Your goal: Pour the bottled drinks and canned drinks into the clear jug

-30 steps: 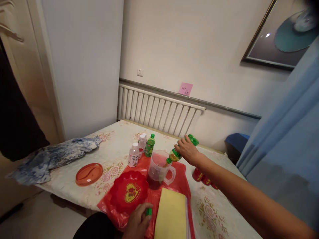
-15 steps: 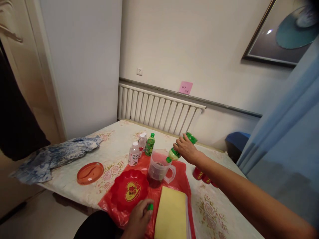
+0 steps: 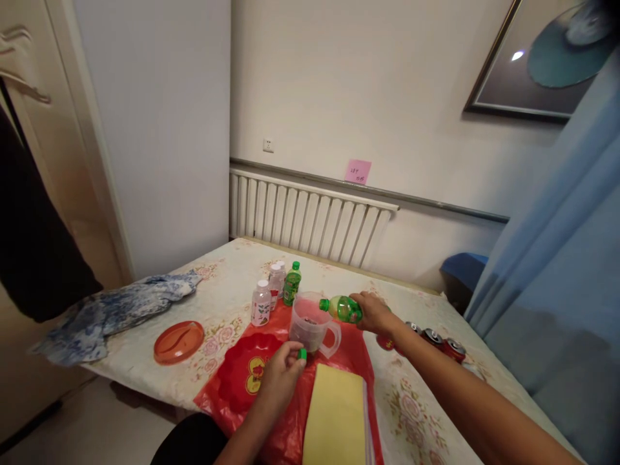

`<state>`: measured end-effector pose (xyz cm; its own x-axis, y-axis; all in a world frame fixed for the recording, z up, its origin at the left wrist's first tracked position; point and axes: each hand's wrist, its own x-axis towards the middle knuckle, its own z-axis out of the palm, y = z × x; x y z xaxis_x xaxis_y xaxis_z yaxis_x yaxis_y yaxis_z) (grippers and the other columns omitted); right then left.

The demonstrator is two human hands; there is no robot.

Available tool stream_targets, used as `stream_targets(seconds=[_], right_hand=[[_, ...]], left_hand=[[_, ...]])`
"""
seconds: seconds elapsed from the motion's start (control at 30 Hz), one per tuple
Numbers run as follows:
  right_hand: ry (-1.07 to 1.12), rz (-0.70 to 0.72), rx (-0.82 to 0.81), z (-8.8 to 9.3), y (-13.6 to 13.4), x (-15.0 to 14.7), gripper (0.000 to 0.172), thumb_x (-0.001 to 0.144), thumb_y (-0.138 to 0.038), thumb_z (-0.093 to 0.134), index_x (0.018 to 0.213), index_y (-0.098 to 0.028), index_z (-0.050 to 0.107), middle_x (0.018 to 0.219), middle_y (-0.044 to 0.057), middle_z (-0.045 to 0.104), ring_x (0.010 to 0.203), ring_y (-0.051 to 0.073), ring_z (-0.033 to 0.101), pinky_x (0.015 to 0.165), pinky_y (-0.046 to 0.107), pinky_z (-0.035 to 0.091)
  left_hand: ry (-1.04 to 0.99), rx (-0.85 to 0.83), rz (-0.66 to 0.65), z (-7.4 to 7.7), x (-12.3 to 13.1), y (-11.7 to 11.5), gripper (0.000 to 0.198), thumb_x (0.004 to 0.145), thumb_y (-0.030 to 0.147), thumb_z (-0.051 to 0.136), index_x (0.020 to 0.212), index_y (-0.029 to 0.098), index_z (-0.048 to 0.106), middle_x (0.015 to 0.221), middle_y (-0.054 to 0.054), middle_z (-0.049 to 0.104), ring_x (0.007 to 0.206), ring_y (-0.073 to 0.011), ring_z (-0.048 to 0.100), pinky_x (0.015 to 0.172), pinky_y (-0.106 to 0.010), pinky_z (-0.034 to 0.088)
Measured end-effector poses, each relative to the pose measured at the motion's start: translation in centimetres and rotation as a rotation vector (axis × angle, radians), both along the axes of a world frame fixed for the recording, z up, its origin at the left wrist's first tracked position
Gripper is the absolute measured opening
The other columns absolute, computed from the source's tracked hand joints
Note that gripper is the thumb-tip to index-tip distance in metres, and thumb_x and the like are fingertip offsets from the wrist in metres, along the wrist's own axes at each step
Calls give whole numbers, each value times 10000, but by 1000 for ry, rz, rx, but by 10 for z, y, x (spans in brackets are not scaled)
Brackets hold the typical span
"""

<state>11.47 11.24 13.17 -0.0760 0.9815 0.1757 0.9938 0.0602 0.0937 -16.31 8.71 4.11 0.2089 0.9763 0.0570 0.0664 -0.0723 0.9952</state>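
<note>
A green bottle (image 3: 345, 309) lies nearly level in my right hand (image 3: 372, 312), its uncapped mouth over the rim of a clear plastic measuring jug (image 3: 304, 329). Some dark contents show inside the jug, whose handle points to the right. My left hand (image 3: 283, 371) pinches a small green bottle cap (image 3: 302, 354) just in front of the jug. Under that hand is a red scalloped plate (image 3: 232, 371) with a yellow heart print, partly covered by the wrist. Jug and plate rest on a red plastic sheet (image 3: 290, 426).
Behind the jug stand another green bottle (image 3: 292, 284) and several white-capped bottles (image 3: 261, 303). A yellow pad (image 3: 334, 413) lies in front. Several drink cans (image 3: 433, 337) lie beyond my right forearm. An orange lid (image 3: 178, 342) and blue patterned cloth (image 3: 121, 310) are at left.
My right hand has lowered the bottle's base, bringing it from a steep downward tilt to nearly level. My left hand, with the cap, has moved up and forward toward the jug.
</note>
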Motion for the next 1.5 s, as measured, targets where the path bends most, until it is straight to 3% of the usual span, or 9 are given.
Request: stream_targets(seconds=[0.2, 0.33, 0.43, 0.8, 1.23, 1.5], right_hand=[[190, 64, -15, -25, -40, -7, 431, 695, -223, 694, 1122, -248, 636, 1006, 42, 671, 916, 220, 611, 762, 287, 429], [376, 203, 37, -43, -61, -17, 368, 726, -261, 704, 1091, -245, 654, 1012, 49, 692, 926, 237, 615, 801, 318, 448], [428, 202, 46, -50, -71, -23, 391, 697, -227, 715, 1083, -249, 656, 1010, 48, 698, 922, 249, 618, 799, 332, 456], [445, 153, 17, -58, -84, -29, 377, 643, -141, 650, 1013, -216, 659, 948, 39, 680, 899, 232, 595, 782, 311, 424], [604, 220, 34, -69, -98, -34, 439, 577, -87, 636, 995, -224, 639, 954, 28, 667, 891, 236, 593, 805, 335, 466], [830, 180, 75, -87, -108, -47, 670, 592, -66, 647, 1229, -257, 569, 1152, 54, 650, 1054, 262, 605, 928, 388, 486]], left_hand=[[7, 98, 12, 22, 16, 6, 399, 676, 354, 556, 1012, 168, 662, 776, -10, 634, 730, -197, 599, 715, -309, 464], [10, 181, -33, 24, 25, 5, 347, 706, 313, 551, 1003, 182, 672, 834, -14, 651, 777, -192, 595, 734, -299, 462], [52, 252, -81, 22, 27, 2, 325, 733, 275, 542, 1017, 183, 671, 918, -36, 674, 846, -205, 610, 784, -317, 471], [222, 493, -123, 31, 25, -8, 243, 764, 192, 511, 952, 198, 665, 974, -78, 678, 951, -243, 621, 877, -392, 492], [278, 640, -275, 31, 21, -20, 308, 827, 94, 480, 1050, 212, 656, 1005, -69, 638, 961, -216, 611, 882, -355, 500], [283, 589, -287, 41, 22, -16, 350, 781, 100, 512, 1082, 207, 653, 1050, -75, 651, 1018, -236, 607, 930, -394, 486]])
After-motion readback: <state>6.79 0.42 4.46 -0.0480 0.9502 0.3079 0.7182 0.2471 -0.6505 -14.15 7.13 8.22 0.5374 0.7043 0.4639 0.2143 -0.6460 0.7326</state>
